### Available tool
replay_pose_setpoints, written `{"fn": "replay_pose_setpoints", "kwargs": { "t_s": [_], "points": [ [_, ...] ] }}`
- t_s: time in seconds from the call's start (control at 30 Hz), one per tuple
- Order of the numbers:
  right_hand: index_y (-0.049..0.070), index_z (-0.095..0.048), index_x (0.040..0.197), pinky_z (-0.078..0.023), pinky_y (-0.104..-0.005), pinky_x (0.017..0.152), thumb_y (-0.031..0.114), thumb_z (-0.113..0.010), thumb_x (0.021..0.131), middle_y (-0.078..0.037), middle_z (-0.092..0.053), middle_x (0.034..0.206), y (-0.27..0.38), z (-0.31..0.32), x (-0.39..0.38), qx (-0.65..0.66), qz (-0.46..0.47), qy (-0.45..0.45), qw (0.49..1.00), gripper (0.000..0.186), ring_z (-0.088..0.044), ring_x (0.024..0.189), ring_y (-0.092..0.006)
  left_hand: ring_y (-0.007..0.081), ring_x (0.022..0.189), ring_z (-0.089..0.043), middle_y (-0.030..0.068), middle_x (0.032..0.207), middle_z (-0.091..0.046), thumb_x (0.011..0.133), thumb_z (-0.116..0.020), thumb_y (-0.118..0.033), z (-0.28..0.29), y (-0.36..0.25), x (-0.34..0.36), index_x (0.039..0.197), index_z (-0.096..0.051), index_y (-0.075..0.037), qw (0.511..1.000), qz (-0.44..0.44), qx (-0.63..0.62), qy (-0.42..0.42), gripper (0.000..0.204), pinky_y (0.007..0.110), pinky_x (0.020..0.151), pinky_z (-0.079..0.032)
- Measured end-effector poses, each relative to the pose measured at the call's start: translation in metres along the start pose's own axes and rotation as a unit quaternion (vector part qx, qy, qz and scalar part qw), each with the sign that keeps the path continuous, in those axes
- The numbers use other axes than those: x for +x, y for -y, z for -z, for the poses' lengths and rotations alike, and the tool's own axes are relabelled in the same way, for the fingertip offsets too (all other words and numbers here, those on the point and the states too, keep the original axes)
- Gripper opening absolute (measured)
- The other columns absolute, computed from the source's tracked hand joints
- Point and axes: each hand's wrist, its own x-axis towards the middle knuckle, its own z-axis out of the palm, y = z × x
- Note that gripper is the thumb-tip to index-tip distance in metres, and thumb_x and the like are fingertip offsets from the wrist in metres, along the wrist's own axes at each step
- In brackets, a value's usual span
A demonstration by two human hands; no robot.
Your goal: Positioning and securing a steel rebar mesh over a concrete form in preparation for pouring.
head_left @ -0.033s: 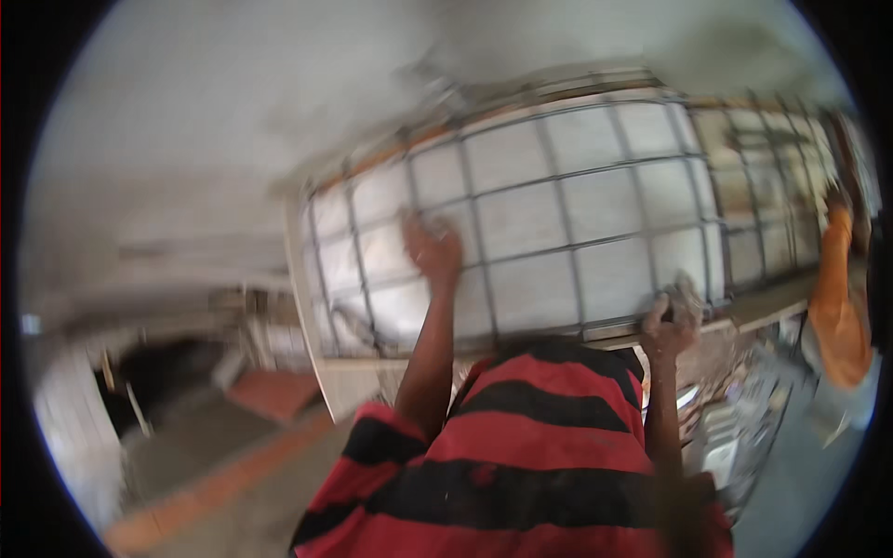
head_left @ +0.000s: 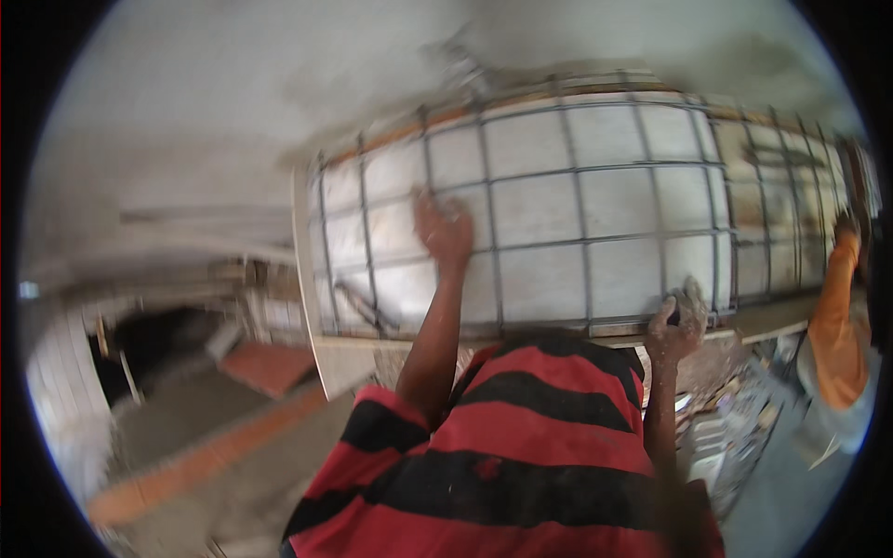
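A grid of thin metal bars (head_left: 579, 206) lies over a pale, flat panel (head_left: 535, 223) in front of me. My left hand (head_left: 445, 228) is over the left part of the grid, fingers apart, by one of the bars; whether it touches the bar is blurred. At the near edge, towards the right, my right hand (head_left: 676, 325) is dusty and curled, with a dark gap between thumb and fingers. What it grips, if anything, cannot be made out. A dark, slender thing (head_left: 361, 307), blurred, lies at the grid's near left corner.
Another person's orange sleeve (head_left: 833, 321) reaches to the grid's far right end. A wooden board (head_left: 302, 251) edges the left side. Below right lies mixed debris (head_left: 721, 428). A reddish slab (head_left: 268, 366) and an orange strip (head_left: 200, 458) are at lower left.
The view has shifted slightly, so the grid sits a little farther right in the picture. Both hands keep nearly the same places on it.
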Motion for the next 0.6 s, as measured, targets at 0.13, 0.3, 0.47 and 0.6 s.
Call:
{"fn": "replay_pose_setpoints", "kwargs": {
  "t_s": [0.13, 0.3, 0.47, 0.6],
  "points": [
    [0.001, -0.074, 0.101, -0.050, -0.0490, 0.101, 0.014, -0.063, 0.089, -0.018, -0.069, 0.128, -0.001, -0.009, -0.003, 0.020, 0.033, 0.060, 0.997, 0.020, -0.066, 0.116, -0.0374, 0.0450, 0.129, -0.053, 0.0270, 0.144, -0.052, 0.089, -0.062, -0.020, 0.022, 0.008, -0.001, 0.133, -0.055, 0.003, 0.998, 0.067, 0.001, -0.001, 0.050, 0.057, 0.106, -0.041],
    [-0.001, -0.074, 0.099, -0.047, -0.0503, 0.104, 0.019, -0.061, 0.093, -0.019, -0.067, 0.132, 0.002, -0.001, -0.011, 0.022, 0.011, 0.080, 0.996, 0.024, -0.063, 0.119, -0.0392, 0.0437, 0.136, -0.047, 0.0254, 0.149, -0.048, 0.092, -0.064, -0.020, 0.039, 0.014, 0.000, 0.137, -0.053, 0.003, 0.988, 0.111, -0.096, 0.040, 0.052, 0.053, 0.113, -0.036],
    [0.000, -0.073, 0.097, -0.051, -0.0468, 0.099, 0.018, -0.061, 0.094, -0.020, -0.069, 0.128, 0.003, -0.001, -0.005, 0.008, 0.047, 0.060, 0.997, 0.022, -0.067, 0.113, -0.0382, 0.0423, 0.138, -0.047, 0.0264, 0.145, -0.052, 0.089, -0.069, -0.011, 0.109, 0.036, -0.005, 0.132, -0.057, 0.007, 0.981, 0.161, -0.107, 0.008, 0.048, 0.049, 0.116, -0.036],
    [0.000, -0.072, 0.098, -0.052, -0.0464, 0.097, 0.019, -0.061, 0.096, -0.020, -0.069, 0.127, -0.001, -0.005, -0.004, 0.014, 0.059, 0.046, 0.997, 0.022, -0.067, 0.112, -0.0379, 0.0417, 0.130, -0.055, 0.0287, 0.137, -0.058, 0.085, -0.073, -0.018, 0.171, 0.094, -0.023, 0.129, -0.059, 0.009, 0.930, 0.331, 0.150, -0.059, 0.054, 0.045, 0.111, -0.043]
  ]
}}
